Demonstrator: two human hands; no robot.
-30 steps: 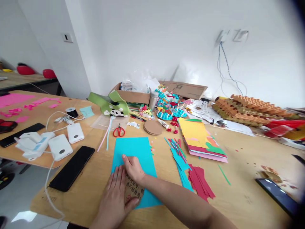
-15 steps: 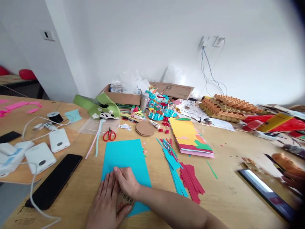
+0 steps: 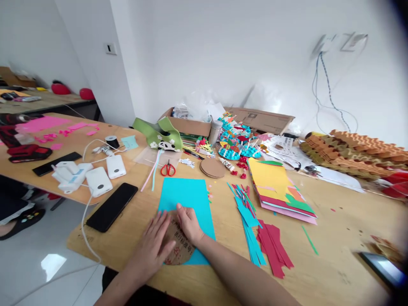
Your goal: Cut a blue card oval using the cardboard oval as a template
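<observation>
A round brown cardboard disc (image 3: 178, 246) with printed characters lies on the lower part of a blue sheet of paper (image 3: 188, 191). My left hand (image 3: 153, 242) rests flat over the disc's left side, its fingers extended and thumb spread. At the disc's upper right, my right hand (image 3: 190, 223) presses down with its fingers curled together. Whether anything sits inside those fingers is hidden. Beyond the sheet are red-handled scissors (image 3: 168, 169) and more cardboard discs (image 3: 212, 168).
Blue strips (image 3: 253, 242) and red strips (image 3: 274, 246) lie right of the sheet, near a coloured paper stack (image 3: 270, 182). A black phone (image 3: 112, 207), white power banks (image 3: 98, 182) and a cable are left. Behind stand a green felt piece (image 3: 162, 134) and cardboard box (image 3: 191, 126).
The view has swung left, bringing a red drill and the floor into sight. My hands have parted slightly, so more of the disc's printing shows between them.
</observation>
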